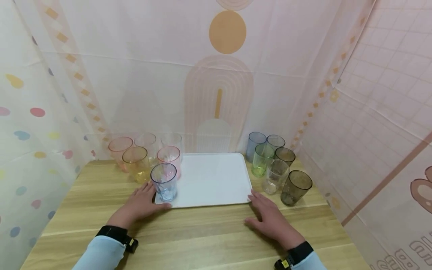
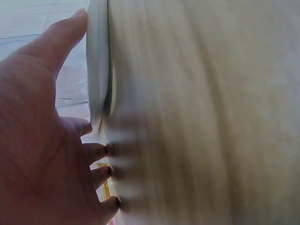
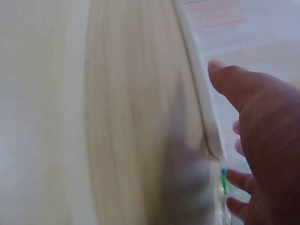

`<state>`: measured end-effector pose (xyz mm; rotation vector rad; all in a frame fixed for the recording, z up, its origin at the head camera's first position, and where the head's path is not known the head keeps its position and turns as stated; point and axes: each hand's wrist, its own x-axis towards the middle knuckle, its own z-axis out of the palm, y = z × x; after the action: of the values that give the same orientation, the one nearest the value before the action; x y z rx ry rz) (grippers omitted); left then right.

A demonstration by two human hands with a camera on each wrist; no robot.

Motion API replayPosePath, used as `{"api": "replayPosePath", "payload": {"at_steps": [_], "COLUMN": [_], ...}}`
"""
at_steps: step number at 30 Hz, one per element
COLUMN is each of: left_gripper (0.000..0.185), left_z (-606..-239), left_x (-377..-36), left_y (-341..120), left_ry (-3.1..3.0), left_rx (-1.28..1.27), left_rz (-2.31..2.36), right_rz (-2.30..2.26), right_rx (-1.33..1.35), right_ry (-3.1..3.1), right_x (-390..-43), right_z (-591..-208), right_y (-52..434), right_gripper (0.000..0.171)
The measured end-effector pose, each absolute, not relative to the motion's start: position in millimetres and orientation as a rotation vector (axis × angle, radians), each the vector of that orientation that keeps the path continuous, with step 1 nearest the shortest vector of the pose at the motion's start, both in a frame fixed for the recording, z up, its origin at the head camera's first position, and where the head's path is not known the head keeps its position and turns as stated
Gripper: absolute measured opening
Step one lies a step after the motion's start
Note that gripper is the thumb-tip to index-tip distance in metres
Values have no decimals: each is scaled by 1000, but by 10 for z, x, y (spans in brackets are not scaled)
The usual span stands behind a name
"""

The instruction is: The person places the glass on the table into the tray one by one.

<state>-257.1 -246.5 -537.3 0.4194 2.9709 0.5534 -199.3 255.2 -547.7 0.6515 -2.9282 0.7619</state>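
Observation:
A white rectangular tray (image 1: 212, 180) lies on the wooden table. My left hand (image 1: 143, 202) is at its near left corner, thumb along the front edge and fingers spread beside the left side. A blue-tinted glass (image 1: 164, 183) stands over that corner, close to the fingertips, with a pink-rimmed glass (image 1: 170, 157) behind it. At the near right corner is my right hand (image 1: 270, 219), its fingertips right at the tray's edge and its thumb apart. In the right wrist view the thumb (image 3: 229, 79) points to the rim; the left wrist view has the left thumb (image 2: 61, 37) against the rim.
Left of the tray stand an amber glass (image 1: 135, 165), an orange-pink glass (image 1: 120, 152) and clear glasses behind. To the right are a green glass (image 1: 262, 161), a clear glass (image 1: 276, 178), a dark brown glass (image 1: 296, 189) and several more. A patterned curtain (image 1: 145, 86) hangs behind the table.

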Motion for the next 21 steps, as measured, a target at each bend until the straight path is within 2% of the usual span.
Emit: {"api": "replayPosePath", "payload": {"at_steps": [7, 12, 16, 21], "left_gripper": [133, 133, 133, 134], "left_z": [-5397, -5395, -5392, -5429], "left_x": [-2571, -2566, -2556, -2579], "left_y": [-2454, -2444, -2437, -2468], "left_ry": [2964, 2969, 2974, 2977], "left_rx": [396, 397, 398, 388], "left_rz": [540, 532, 529, 536], "right_rz": [971, 992, 1069, 1381], "right_rx": [253, -78, -306, -284], "right_ry": [-2897, -2842, -2754, -2604], "right_x": [-1703, -1635, -1682, -1884], "right_z": [-5273, -5220, -5183, -5226], "right_y": [2905, 3259, 3476, 3628], "right_gripper": [66, 55, 77, 103]}}
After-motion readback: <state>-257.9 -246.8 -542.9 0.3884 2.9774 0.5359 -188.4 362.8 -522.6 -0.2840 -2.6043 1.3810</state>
